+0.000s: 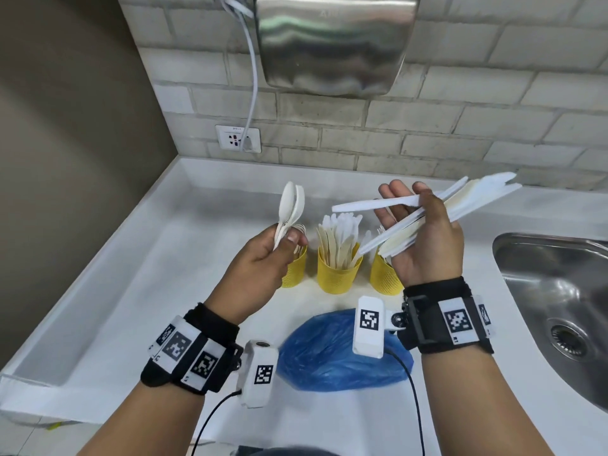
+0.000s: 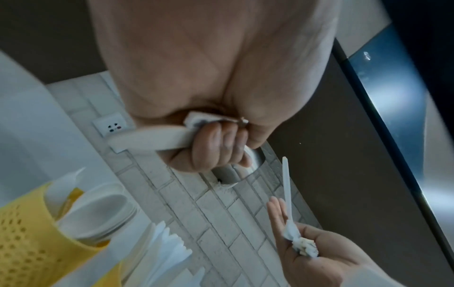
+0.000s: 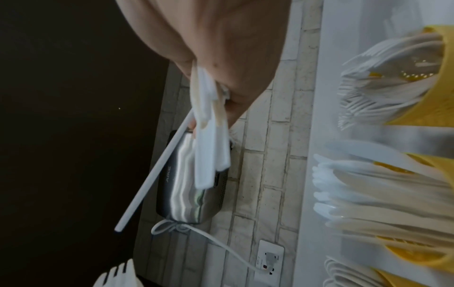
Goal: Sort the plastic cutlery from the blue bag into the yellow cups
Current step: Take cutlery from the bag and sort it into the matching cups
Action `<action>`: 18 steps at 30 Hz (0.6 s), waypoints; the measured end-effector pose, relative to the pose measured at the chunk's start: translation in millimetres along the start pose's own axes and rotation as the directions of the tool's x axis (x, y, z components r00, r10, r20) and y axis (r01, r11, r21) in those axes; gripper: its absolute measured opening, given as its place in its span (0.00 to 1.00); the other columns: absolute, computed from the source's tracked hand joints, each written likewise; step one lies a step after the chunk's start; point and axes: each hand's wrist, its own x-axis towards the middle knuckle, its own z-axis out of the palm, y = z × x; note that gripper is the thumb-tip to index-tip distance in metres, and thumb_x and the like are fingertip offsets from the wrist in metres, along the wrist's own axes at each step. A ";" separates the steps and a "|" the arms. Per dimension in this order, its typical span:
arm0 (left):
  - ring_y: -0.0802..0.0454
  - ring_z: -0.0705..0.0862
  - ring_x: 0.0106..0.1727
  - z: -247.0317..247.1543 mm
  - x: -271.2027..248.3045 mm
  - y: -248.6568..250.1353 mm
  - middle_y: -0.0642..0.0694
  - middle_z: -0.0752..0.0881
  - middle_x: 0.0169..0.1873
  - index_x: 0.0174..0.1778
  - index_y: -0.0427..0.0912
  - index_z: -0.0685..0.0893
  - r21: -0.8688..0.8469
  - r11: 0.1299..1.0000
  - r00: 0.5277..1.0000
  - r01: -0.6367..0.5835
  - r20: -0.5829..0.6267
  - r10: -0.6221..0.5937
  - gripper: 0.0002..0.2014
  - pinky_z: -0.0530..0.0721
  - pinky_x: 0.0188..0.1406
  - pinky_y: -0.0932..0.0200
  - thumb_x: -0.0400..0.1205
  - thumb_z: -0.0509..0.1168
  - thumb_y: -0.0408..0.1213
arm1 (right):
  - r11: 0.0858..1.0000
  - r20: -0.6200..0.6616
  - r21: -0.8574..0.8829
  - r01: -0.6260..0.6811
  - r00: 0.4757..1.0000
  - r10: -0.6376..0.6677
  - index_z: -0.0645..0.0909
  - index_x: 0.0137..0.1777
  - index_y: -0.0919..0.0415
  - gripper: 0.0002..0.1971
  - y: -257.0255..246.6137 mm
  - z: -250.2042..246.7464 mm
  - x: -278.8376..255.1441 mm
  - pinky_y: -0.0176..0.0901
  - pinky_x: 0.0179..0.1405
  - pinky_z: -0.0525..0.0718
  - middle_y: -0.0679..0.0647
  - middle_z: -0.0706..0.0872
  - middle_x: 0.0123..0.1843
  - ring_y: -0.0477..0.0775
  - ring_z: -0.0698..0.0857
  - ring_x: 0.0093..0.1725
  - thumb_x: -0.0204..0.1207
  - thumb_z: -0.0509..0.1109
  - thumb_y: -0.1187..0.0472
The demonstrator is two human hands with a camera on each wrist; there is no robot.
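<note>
My left hand [image 1: 284,241] grips a few white plastic spoons [image 1: 290,202] by their handles, bowls up, above the left yellow cup [image 1: 295,269]. In the left wrist view my fingers [image 2: 216,147] curl round the handles, and that cup [image 2: 29,244] holds spoons. My right hand [image 1: 414,209] holds a bundle of white knives [image 1: 473,195] slanting up to the right, over the right yellow cup [image 1: 385,276], which holds forks [image 3: 363,93]. One knife [image 1: 375,204] sticks out leftward. The middle yellow cup [image 1: 339,273] is full of knives. The blue bag [image 1: 339,353] lies crumpled in front of the cups.
A steel sink [image 1: 559,291] is set into the white counter [image 1: 164,268] on the right. On the brick wall hang a steel hand dryer [image 1: 332,41] and a socket [image 1: 237,138] with the dryer's cord plugged in. A raised counter edge runs along the left.
</note>
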 end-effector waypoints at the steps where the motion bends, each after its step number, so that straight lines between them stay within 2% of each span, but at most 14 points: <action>1: 0.56 0.62 0.27 1.2 0.9 -1.7 0.60 0.69 0.26 0.54 0.41 0.83 -0.060 0.998 1.000 0.025 0.017 -0.024 0.13 0.62 0.27 0.63 0.94 0.55 0.41 | 1.000 -0.004 -0.004 0.011 1.000 -0.011 0.79 0.63 0.68 0.09 2.0 0.9 -1.0 0.58 0.54 0.92 0.68 0.93 0.53 0.67 0.94 0.55 0.87 0.65 0.65; 3: 0.55 0.61 0.30 3.9 3.0 -6.4 0.57 0.67 0.29 0.57 0.40 0.83 -0.182 0.982 0.998 0.049 0.046 -0.041 0.12 0.63 0.29 0.61 0.94 0.56 0.40 | 0.999 0.002 0.001 0.050 0.999 -0.050 0.80 0.62 0.67 0.08 5.3 6.5 -3.8 0.58 0.47 0.91 0.65 0.92 0.44 0.65 0.94 0.45 0.86 0.67 0.65; 5: 0.54 0.63 0.31 6.8 4.1 -10.4 0.54 0.68 0.31 0.61 0.40 0.85 -0.312 0.948 0.996 0.070 0.078 -0.048 0.12 0.65 0.32 0.60 0.92 0.58 0.40 | 0.993 0.038 -0.024 0.112 0.993 -0.111 0.80 0.59 0.63 0.05 8.3 13.0 -6.2 0.54 0.37 0.87 0.60 0.83 0.34 0.60 0.85 0.30 0.87 0.67 0.64; 6: 0.54 0.63 0.31 7.9 4.1 -10.8 0.52 0.68 0.32 0.62 0.41 0.86 -0.369 0.926 0.994 0.087 0.098 -0.055 0.13 0.65 0.33 0.59 0.92 0.58 0.39 | 0.986 0.061 -0.063 0.154 0.987 -0.150 0.80 0.58 0.62 0.04 9.2 16.6 -6.3 0.50 0.33 0.84 0.58 0.79 0.32 0.57 0.79 0.26 0.88 0.67 0.63; 8: 0.53 0.63 0.31 9.6 2.7 -8.7 0.48 0.68 0.34 0.65 0.42 0.87 -0.463 0.876 0.986 0.133 0.150 -0.070 0.14 0.62 0.33 0.57 0.91 0.57 0.40 | 0.958 0.121 -0.163 0.234 0.969 -0.216 0.79 0.54 0.60 0.04 12.2 24.1 -7.7 0.45 0.26 0.77 0.55 0.74 0.29 0.55 0.73 0.22 0.88 0.68 0.60; 10: 0.54 0.60 0.28 9.4 0.5 -4.7 0.48 0.67 0.33 0.67 0.42 0.86 -0.503 0.846 0.976 0.175 0.201 -0.082 0.17 0.57 0.30 0.57 0.89 0.58 0.44 | 0.925 0.194 -0.261 0.277 0.953 -0.231 0.79 0.51 0.63 0.08 14.8 29.3 -10.0 0.41 0.22 0.72 0.54 0.70 0.26 0.54 0.68 0.19 0.87 0.70 0.58; 13: 0.56 0.53 0.25 8.0 -2.1 1.8 0.51 0.61 0.29 0.66 0.45 0.85 -0.473 0.858 0.967 0.200 0.235 -0.096 0.18 0.50 0.24 0.61 0.89 0.57 0.50 | 0.845 0.364 -0.446 0.296 0.922 -0.131 0.79 0.51 0.74 0.17 18.3 28.7 -14.6 0.38 0.18 0.68 0.53 0.67 0.22 0.52 0.65 0.16 0.86 0.71 0.56; 15: 0.56 0.51 0.25 6.9 -2.8 3.8 0.51 0.58 0.29 0.64 0.45 0.83 -0.473 0.858 0.968 0.197 0.235 -0.093 0.18 0.49 0.23 0.63 0.88 0.57 0.52 | 0.750 0.460 -0.581 0.316 0.888 -0.017 0.83 0.51 0.70 0.14 21.3 25.4 -18.2 0.39 0.17 0.69 0.51 0.70 0.20 0.54 0.66 0.14 0.85 0.72 0.56; 18: 0.56 0.50 0.26 7.3 -2.3 4.5 0.50 0.58 0.29 0.60 0.46 0.81 -0.469 0.862 0.971 0.191 0.219 -0.096 0.15 0.49 0.24 0.64 0.87 0.58 0.53 | 0.655 0.480 -0.688 0.312 0.873 0.089 0.87 0.49 0.62 0.05 26.1 23.3 -22.1 0.39 0.19 0.71 0.45 0.78 0.19 0.53 0.69 0.14 0.83 0.75 0.60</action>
